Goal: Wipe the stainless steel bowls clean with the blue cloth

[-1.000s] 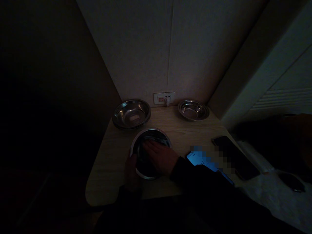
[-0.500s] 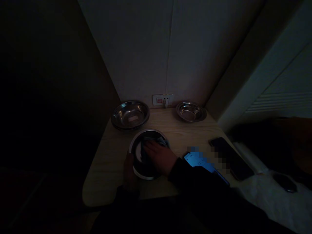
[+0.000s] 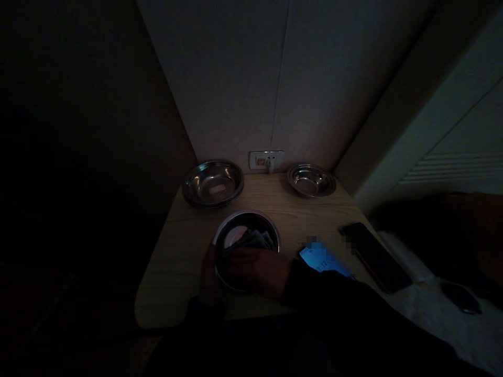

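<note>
In dim light a steel bowl (image 3: 271, 230) sits at the near middle of a small wooden table (image 3: 173, 267). My left hand (image 3: 208, 280) grips the bowl's near left rim. My right hand (image 3: 259, 269) rests inside the bowl, fingers flat and pressed on a grey cloth (image 3: 253, 240) that lies against the bowl's inner wall. Both of my sleeves are dark.
A stack of steel bowls (image 3: 213, 183) stands at the back left, a single steel bowl (image 3: 312, 180) at the back right. A wall socket (image 3: 265, 159) is between them. A lit phone (image 3: 324, 260) and a dark phone (image 3: 371, 254) lie to the right. White bedding (image 3: 451, 324) borders the table.
My right hand has drawn the cloth from the bowl's far side toward its near side, baring the pale bottom at the far left. My left hand stays on the rim.
</note>
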Demonstrator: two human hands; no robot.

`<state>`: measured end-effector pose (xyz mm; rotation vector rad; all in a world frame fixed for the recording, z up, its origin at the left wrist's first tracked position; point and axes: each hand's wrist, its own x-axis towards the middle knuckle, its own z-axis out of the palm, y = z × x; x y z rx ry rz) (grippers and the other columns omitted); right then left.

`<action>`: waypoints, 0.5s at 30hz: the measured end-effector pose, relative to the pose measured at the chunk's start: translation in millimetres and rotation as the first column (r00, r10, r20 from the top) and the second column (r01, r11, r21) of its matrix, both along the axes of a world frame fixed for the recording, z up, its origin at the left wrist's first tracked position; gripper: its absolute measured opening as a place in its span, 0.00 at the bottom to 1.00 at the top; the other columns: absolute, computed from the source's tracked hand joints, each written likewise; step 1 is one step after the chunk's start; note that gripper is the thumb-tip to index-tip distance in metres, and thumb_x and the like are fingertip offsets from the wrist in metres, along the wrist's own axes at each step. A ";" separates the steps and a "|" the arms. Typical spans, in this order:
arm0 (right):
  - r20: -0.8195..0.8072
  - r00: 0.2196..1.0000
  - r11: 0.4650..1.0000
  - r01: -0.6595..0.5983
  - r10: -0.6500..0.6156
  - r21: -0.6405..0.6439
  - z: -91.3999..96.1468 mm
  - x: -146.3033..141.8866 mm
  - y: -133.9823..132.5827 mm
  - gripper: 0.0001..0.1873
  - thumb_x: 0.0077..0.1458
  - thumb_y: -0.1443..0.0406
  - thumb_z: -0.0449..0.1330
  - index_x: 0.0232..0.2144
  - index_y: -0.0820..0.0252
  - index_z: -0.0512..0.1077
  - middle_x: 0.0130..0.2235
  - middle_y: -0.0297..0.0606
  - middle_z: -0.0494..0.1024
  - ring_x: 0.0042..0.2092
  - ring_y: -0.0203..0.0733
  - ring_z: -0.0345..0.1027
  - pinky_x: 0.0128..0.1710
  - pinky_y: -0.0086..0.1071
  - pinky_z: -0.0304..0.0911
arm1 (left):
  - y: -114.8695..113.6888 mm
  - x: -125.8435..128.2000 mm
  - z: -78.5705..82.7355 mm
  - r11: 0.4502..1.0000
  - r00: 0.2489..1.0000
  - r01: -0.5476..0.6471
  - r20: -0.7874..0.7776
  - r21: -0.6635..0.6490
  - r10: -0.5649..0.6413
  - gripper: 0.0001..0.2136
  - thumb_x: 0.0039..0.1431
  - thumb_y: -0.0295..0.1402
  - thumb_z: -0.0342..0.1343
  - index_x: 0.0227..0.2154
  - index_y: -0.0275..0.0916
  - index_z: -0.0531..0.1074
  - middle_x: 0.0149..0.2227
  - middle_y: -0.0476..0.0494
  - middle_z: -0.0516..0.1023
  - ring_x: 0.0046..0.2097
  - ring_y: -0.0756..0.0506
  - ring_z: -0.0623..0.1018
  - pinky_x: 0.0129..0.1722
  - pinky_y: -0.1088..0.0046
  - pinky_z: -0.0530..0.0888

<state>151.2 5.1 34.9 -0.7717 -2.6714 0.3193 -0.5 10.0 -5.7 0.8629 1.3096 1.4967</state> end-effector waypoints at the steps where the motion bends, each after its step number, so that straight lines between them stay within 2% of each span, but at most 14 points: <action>1: -0.020 1.000 0.999 0.015 -0.014 0.037 -2.5 -4.0 2.9 0.15 0.59 0.71 0.53 0.47 0.63 0.72 0.51 0.37 0.75 0.58 0.38 0.61 0.58 0.27 0.56 | 1.1 0.4 -1.1 1.000 1.000 -0.020 -0.006 0.000 0.020 0.17 0.50 0.48 0.53 0.27 0.39 0.77 0.31 0.44 0.80 0.42 0.39 0.77 0.45 0.62 0.73; 4: -0.019 0.991 0.989 0.130 -0.129 0.072 -4.0 -13.8 14.4 0.17 0.62 0.70 0.50 0.52 0.67 0.68 0.56 0.44 0.70 0.60 0.42 0.57 0.59 0.36 0.56 | 4.2 -1.3 -6.1 0.997 0.996 -0.077 -0.050 0.007 0.077 0.17 0.49 0.48 0.54 0.27 0.39 0.77 0.32 0.42 0.80 0.43 0.39 0.77 0.48 0.63 0.71; 7: 0.114 0.946 0.953 0.302 -0.303 0.026 5.1 -12.5 20.8 0.19 0.61 0.72 0.50 0.54 0.66 0.66 0.56 0.46 0.69 0.60 0.45 0.56 0.55 0.38 0.62 | 4.1 -4.5 -8.5 0.996 0.989 -0.070 -0.128 0.054 0.076 0.17 0.46 0.47 0.56 0.30 0.38 0.77 0.35 0.42 0.80 0.43 0.40 0.76 0.50 0.63 0.69; 9: 0.201 0.906 0.924 0.383 -0.373 -0.010 12.8 -7.1 18.9 0.17 0.60 0.73 0.50 0.50 0.67 0.69 0.53 0.49 0.72 0.58 0.49 0.60 0.50 0.39 0.66 | 1.5 -4.6 -5.1 0.996 0.984 -0.052 -0.166 0.069 0.063 0.18 0.47 0.46 0.55 0.31 0.37 0.77 0.35 0.43 0.80 0.41 0.41 0.76 0.48 0.64 0.70; 12: 0.252 0.901 0.924 0.378 -0.353 -0.058 19.7 0.3 8.9 0.12 0.56 0.74 0.54 0.40 0.66 0.75 0.44 0.48 0.78 0.50 0.50 0.68 0.43 0.37 0.69 | -4.0 -0.7 7.4 0.998 0.991 -0.059 -0.120 0.028 0.062 0.17 0.49 0.47 0.53 0.30 0.37 0.76 0.32 0.43 0.80 0.37 0.41 0.77 0.41 0.65 0.73; 15: 0.182 0.959 0.943 0.253 -0.216 -0.216 18.1 -1.7 -0.9 0.09 0.53 0.73 0.58 0.35 0.62 0.77 0.38 0.42 0.80 0.42 0.44 0.73 0.41 0.32 0.68 | -7.2 4.1 19.4 0.998 0.997 -0.065 -0.053 -0.010 0.064 0.16 0.49 0.47 0.53 0.29 0.38 0.76 0.32 0.42 0.80 0.36 0.41 0.77 0.38 0.65 0.74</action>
